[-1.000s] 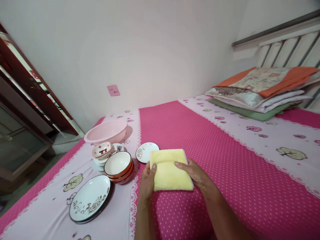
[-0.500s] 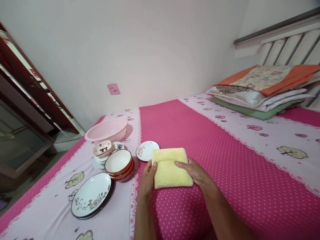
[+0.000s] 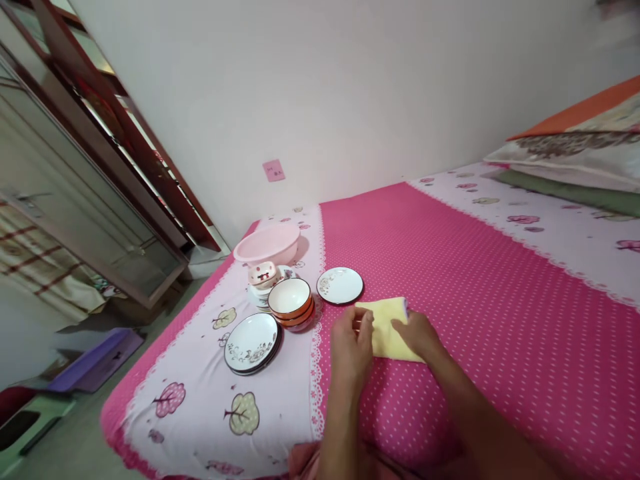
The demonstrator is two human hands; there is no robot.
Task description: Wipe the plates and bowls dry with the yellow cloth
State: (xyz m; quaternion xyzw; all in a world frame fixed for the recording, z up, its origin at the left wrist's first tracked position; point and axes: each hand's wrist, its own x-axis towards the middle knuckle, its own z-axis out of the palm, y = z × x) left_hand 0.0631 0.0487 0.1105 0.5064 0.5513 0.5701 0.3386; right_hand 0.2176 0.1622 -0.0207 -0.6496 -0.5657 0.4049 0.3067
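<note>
Yellow cloth [image 3: 386, 337] lies between the left grip [image 3: 354, 333] and right grip [image 3: 419, 332].

Soft, even, slightly dim light greys the wall [image 3: 360, 100]; a faint shadow falls beside the basin [image 3: 273, 243]; the bedding [image 3: 590, 157] looks stretched, perhaps slightly blurred.

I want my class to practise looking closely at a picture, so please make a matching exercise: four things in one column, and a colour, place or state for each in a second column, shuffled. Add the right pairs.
Column 1
1. Folded cloth
2. Basin
3. Stacked bowls
4. Paper note

Column 2
A. Orange outside, white inside
B. Stuck on the wall
C. Yellow, held in the right hand
D. Pale pink with a wide open top

Right pairs: 1-C, 2-D, 3-A, 4-B
</note>
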